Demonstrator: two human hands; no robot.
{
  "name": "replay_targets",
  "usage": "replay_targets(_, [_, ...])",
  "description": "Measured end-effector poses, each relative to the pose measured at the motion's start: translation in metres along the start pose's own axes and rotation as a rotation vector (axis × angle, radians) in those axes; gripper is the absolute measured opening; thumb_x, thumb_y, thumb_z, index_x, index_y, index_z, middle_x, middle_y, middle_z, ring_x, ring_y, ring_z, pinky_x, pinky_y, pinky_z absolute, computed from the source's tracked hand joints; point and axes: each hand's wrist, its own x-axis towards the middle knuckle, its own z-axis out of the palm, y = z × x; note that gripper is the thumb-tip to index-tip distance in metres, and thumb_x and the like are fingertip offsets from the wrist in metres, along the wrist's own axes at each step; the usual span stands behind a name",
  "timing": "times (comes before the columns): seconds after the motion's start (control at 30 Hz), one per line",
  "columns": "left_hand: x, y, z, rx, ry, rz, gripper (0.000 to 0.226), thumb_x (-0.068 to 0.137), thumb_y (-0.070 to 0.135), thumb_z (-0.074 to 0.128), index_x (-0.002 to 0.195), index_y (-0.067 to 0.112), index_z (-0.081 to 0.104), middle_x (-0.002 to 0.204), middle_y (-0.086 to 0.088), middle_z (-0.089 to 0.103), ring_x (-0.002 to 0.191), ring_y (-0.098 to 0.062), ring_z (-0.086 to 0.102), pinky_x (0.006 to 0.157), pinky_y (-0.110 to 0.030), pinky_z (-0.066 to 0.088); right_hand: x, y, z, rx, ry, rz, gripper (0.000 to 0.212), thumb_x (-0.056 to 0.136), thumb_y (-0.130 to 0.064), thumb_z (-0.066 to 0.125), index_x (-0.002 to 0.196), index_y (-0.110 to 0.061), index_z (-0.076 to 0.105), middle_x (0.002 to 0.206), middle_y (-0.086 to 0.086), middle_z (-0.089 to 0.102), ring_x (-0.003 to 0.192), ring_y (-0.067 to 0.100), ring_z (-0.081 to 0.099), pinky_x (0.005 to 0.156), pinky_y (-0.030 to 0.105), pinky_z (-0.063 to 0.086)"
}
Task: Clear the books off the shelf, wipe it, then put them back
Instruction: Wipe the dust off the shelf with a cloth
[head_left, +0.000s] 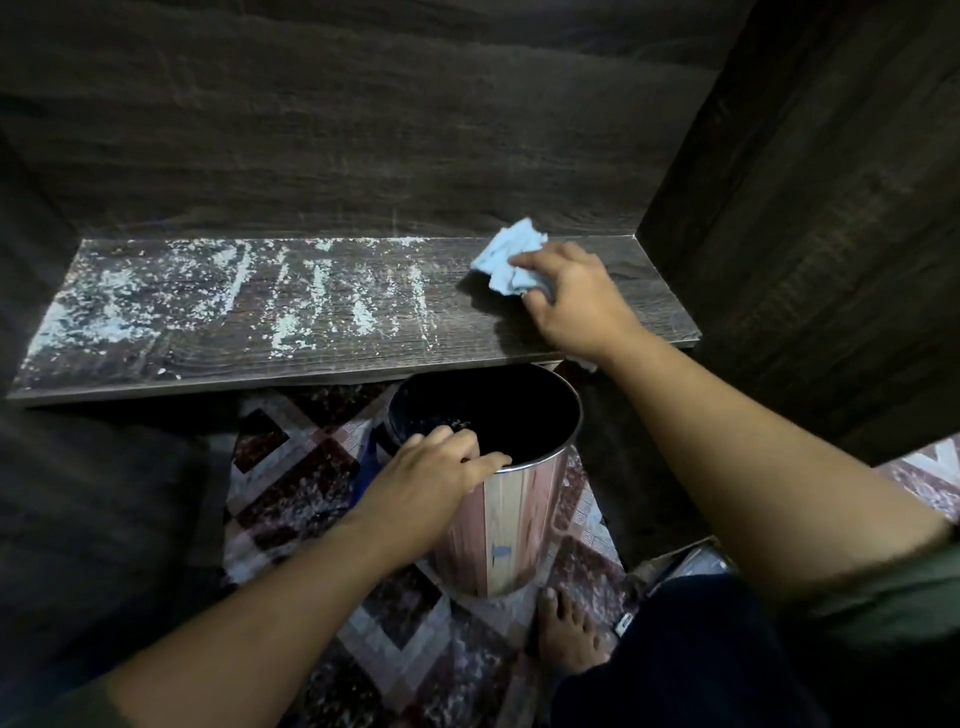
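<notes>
The dark wood shelf (363, 343) carries no books and is strewn with white dust and streaks over its left and middle parts. Its right end looks wiped. My right hand (571, 301) presses a crumpled light blue cloth (506, 257) flat on the shelf's right end, near the back wall. Below the shelf's front edge, my left hand (441, 465) grips the near rim of a round bin (524, 519) with a wood-pattern side and a dark inside. No books are in view.
The shelf sits in a dark wooden alcove with a back wall (363, 130) and a right side panel (805, 234). The bin stands on a patterned tile floor (291, 483). My bare foot (563, 634) is just in front of the bin.
</notes>
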Motion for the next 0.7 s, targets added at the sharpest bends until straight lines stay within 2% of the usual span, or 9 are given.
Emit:
replay_targets(0.1, [0.001, -0.003, 0.001, -0.001, 0.016, -0.016, 0.069, 0.076, -0.003, 0.067, 0.136, 0.028, 0.053, 0.092, 0.008, 0.047, 0.084, -0.015, 0.044, 0.068, -0.026, 0.034, 0.035, 0.009, 0.009, -0.087, 0.015, 0.1, 0.045, 0.093, -0.035, 0.051, 0.138, -0.032, 0.049, 0.15, 0.007, 0.035, 0.134, 0.032, 0.034, 0.111, 0.045, 0.031])
replay_targets(0.2, [0.0, -0.008, 0.006, -0.003, 0.041, -0.001, 0.069, 0.071, -0.001, 0.073, 0.132, 0.026, 0.057, 0.088, 0.008, 0.046, 0.078, -0.015, 0.044, 0.063, -0.028, 0.04, 0.056, 0.027, 0.028, -0.185, -0.207, 0.193, 0.051, 0.098, -0.056, 0.033, 0.146, -0.041, 0.032, 0.161, 0.005, 0.014, 0.145, 0.032, 0.016, 0.115, 0.054, 0.018])
replay_targets(0.27, [-0.001, -0.009, 0.007, -0.007, 0.058, 0.01, 0.068, 0.07, 0.001, 0.075, 0.131, 0.026, 0.058, 0.088, 0.008, 0.046, 0.078, -0.015, 0.044, 0.063, -0.029, 0.042, 0.055, 0.036, 0.045, -0.208, -0.229, 0.147, 0.051, 0.098, -0.057, 0.029, 0.147, -0.042, 0.03, 0.162, 0.007, 0.011, 0.146, 0.032, 0.013, 0.117, 0.052, 0.016])
replay_targets(0.33, [0.0, -0.009, 0.007, 0.001, 0.074, 0.017, 0.068, 0.068, 0.002, 0.077, 0.13, 0.026, 0.059, 0.088, 0.008, 0.046, 0.077, -0.015, 0.045, 0.062, -0.028, 0.039, 0.046, 0.037, 0.054, -0.238, -0.157, 0.065, 0.048, 0.099, -0.052, 0.032, 0.145, -0.04, 0.036, 0.16, 0.009, 0.018, 0.144, 0.031, 0.019, 0.116, 0.047, 0.019])
replay_targets(0.43, [0.0, -0.008, 0.007, 0.009, 0.067, 0.016, 0.069, 0.068, 0.002, 0.077, 0.129, 0.026, 0.06, 0.087, 0.007, 0.046, 0.076, -0.016, 0.044, 0.062, -0.026, 0.032, 0.031, 0.029, 0.048, -0.155, -0.185, -0.053, 0.049, 0.092, -0.044, 0.037, 0.14, -0.037, 0.048, 0.156, 0.011, 0.03, 0.142, 0.031, 0.028, 0.115, 0.043, 0.025])
replay_targets(0.53, [0.0, -0.007, 0.007, 0.029, 0.065, 0.017, 0.069, 0.066, 0.002, 0.078, 0.128, 0.026, 0.061, 0.086, 0.008, 0.047, 0.075, -0.016, 0.045, 0.06, -0.026, 0.032, 0.009, 0.025, 0.034, -0.038, -0.269, -0.176, 0.043, 0.091, -0.019, 0.056, 0.131, -0.032, 0.059, 0.15, 0.013, 0.039, 0.14, 0.029, 0.032, 0.115, 0.039, 0.026])
replay_targets(0.63, [0.0, -0.007, 0.007, 0.016, 0.048, 0.011, 0.07, 0.065, 0.0, 0.076, 0.128, 0.027, 0.061, 0.086, 0.008, 0.047, 0.075, -0.015, 0.046, 0.06, -0.027, 0.037, -0.015, 0.022, 0.013, 0.028, -0.363, -0.239, 0.041, 0.084, -0.006, 0.061, 0.118, -0.028, 0.069, 0.139, 0.006, 0.051, 0.133, 0.021, 0.041, 0.11, 0.023, 0.025])
replay_targets(0.7, [-0.001, -0.007, 0.005, 0.016, 0.052, 0.006, 0.072, 0.063, -0.002, 0.076, 0.127, 0.028, 0.061, 0.085, 0.009, 0.048, 0.074, -0.014, 0.046, 0.06, -0.027, 0.038, -0.025, 0.024, -0.006, 0.099, -0.425, -0.182, 0.037, 0.083, -0.002, 0.061, 0.106, -0.028, 0.073, 0.127, -0.003, 0.057, 0.125, 0.012, 0.048, 0.102, 0.011, 0.027])
